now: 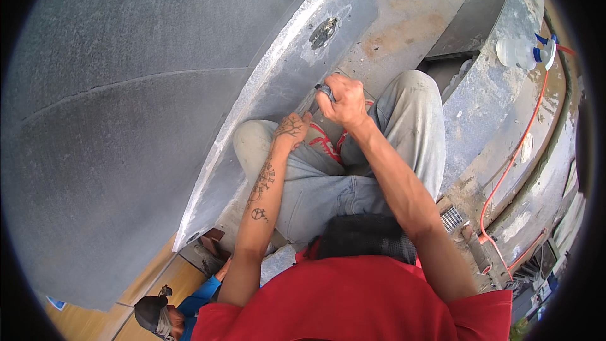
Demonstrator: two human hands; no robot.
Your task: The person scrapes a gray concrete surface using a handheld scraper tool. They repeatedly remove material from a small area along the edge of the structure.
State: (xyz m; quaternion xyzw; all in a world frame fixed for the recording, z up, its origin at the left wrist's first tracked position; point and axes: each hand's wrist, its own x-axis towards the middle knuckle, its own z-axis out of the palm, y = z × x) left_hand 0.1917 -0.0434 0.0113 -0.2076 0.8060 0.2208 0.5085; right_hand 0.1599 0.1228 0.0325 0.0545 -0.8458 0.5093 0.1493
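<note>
My right hand (345,102) is closed in a fist around the dark handle (325,92) of a tool; its lower part runs down toward my other hand, and its kind is hidden. My left hand (293,129), with a tattooed wrist and forearm, sits lower by my left knee. Its fingers curl at the tool's lower end; what they hold, if anything, is hidden. Just beyond both hands stands a grey slab wall (278,91) with a rough whitish top edge. A dark, chipped patch (323,33) marks its face.
A large grey curved surface (126,120) fills the left. At right, a clear plastic bottle (516,53) with a blue part lies on a ledge (489,110), near an orange hose (528,132). Another person in a dark cap (150,313) is at lower left. Tiled floor (404,19) extends ahead.
</note>
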